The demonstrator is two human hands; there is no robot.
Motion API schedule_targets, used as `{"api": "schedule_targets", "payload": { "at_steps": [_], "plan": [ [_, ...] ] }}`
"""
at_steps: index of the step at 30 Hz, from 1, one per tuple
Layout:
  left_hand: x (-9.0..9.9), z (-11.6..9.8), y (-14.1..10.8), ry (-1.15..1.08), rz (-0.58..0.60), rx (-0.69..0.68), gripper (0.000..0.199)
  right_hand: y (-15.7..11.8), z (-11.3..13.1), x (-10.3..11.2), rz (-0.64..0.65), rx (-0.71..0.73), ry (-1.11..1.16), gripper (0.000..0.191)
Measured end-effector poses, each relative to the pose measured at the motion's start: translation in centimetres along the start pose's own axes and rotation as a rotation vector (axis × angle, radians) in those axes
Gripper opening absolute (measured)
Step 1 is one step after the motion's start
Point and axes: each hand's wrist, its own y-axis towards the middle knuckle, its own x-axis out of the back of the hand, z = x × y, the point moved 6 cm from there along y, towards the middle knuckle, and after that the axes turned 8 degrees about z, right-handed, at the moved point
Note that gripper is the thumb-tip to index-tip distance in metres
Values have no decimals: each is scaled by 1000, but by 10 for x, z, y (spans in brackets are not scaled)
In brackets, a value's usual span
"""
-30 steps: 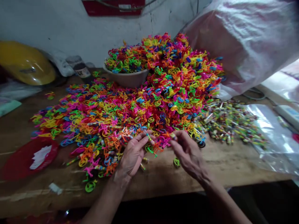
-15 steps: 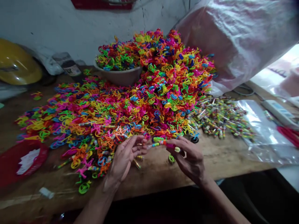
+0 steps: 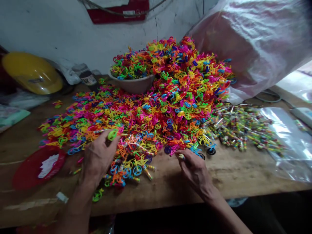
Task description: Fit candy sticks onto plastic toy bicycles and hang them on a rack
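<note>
My left hand (image 3: 98,159) is closed at the left part of a heap of small plastic toy bicycles (image 3: 114,113). A bright green toy bicycle (image 3: 112,134) shows a wheel between its thumb and fingers; the rest is partly hidden. At the heap's front edge, my right hand (image 3: 195,169) is pinched, and the pale end of a small candy-filled tube (image 3: 181,156) pokes out of its fingers. A pink plastic piece (image 3: 173,150) lies at those fingertips; whether it is held is unclear. Between the hands lie bicycles with tubes (image 3: 148,173).
A bowl (image 3: 133,85) heaped with toy bicycles stands at the back. Right of the heap is a pile of candy tubes (image 3: 243,125), beside a clear plastic bag (image 3: 290,159). A red basket (image 3: 24,172) holding white paper slips and a yellow helmet (image 3: 32,73) are at left.
My hands have parted: the left moved left onto the heap and took a green piece. The tube piece formerly held between both hands stays at my right hand. The view has shifted.
</note>
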Motion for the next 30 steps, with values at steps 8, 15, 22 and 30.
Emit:
{"api": "schedule_targets", "payload": {
  "at_steps": [8, 15, 22, 30],
  "plan": [
    [-8, -30, -26, 417, -360, -239, 46, 86, 19, -59, 211, -70, -286, 29],
    [-83, -46, -53, 390, -28, -569, 21, 86, 12, -64, 185, -55, -108, 13],
    [-57, -15, -36, 456, -177, -540, 21, 73, -21, -49, 49, -353, 455, 27],
    [-51, 4, -13, 390, -85, -414, 39, 59, -15, -20, -36, -280, 545, 25]
  ]
}}
